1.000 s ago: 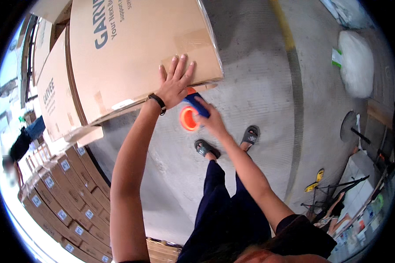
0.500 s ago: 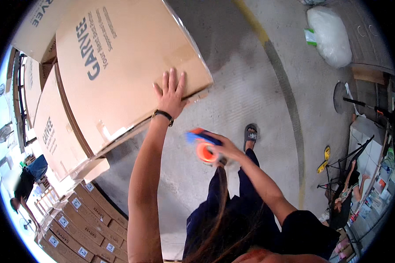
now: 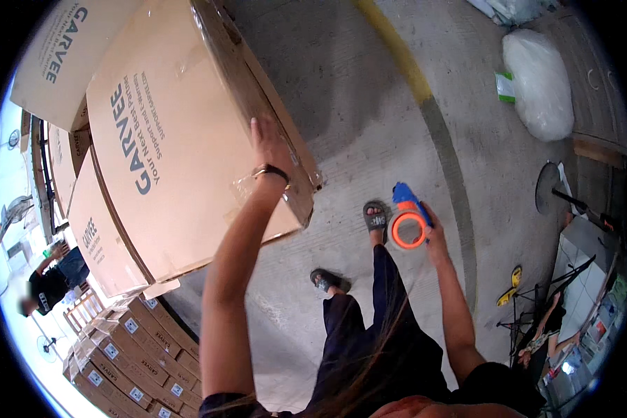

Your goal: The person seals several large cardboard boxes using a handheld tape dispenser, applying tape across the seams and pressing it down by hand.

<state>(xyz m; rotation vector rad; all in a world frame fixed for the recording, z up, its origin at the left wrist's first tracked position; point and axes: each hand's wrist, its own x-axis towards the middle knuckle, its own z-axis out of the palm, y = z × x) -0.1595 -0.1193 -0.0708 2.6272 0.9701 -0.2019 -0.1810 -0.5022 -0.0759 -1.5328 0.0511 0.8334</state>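
A large brown cardboard box (image 3: 181,174) with dark print fills the upper left. My left hand (image 3: 273,150) lies flat against it near its right edge, fingers stretched out. Shiny clear tape runs along that edge, and a loose-looking bit of it shows beside my wrist. My right hand (image 3: 435,228) is closed round the handle of a blue and orange tape dispenser (image 3: 405,194), held out over the floor to the right of the box. The palm side of my left hand is hidden.
More cartons (image 3: 108,237) stand beside and behind the box; stacked flat cartons (image 3: 125,352) fill the lower left. A person (image 3: 52,282) is at far left, another (image 3: 547,327) at right by a folding chair. A bulging plastic bag (image 3: 540,83) and yellow slippers (image 3: 510,285) lie right.
My right hand has swung the tape dispenser rightward, away from the box. My left hand has slid to the box's taped edge. My view and feet have shifted.
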